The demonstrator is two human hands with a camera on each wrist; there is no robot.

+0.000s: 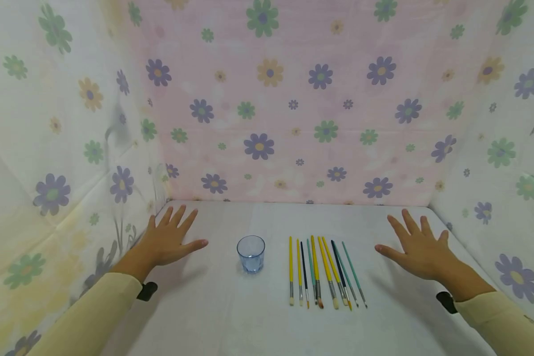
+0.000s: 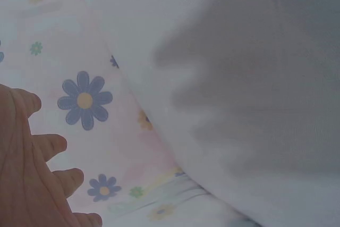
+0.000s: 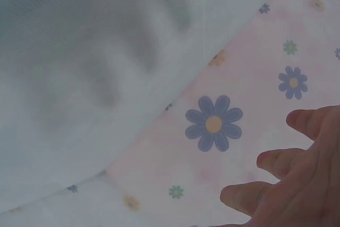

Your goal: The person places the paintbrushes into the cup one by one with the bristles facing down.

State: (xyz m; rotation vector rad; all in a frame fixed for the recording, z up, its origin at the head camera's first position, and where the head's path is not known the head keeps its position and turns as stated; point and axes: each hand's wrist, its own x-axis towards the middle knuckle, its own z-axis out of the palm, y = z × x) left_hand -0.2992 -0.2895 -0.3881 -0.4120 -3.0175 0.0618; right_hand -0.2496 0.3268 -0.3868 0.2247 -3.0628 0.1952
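Note:
A clear bluish glass stands upright, left of the middle of the white table. To its right lies a row of several paintbrushes, bristles toward me, with yellow, black and teal handles. My left hand hovers over the table's left side with its fingers spread, holding nothing; the left wrist view shows part of that hand and its shadow. Over the right side, my right hand is spread the same way, apart from the brushes. Its fingers show at the lower right of the right wrist view.
A pink flowered cloth hangs along the table's back edge. Pale flowered cloths stand at the left and right, close beyond each hand. The white tabletop extends toward me.

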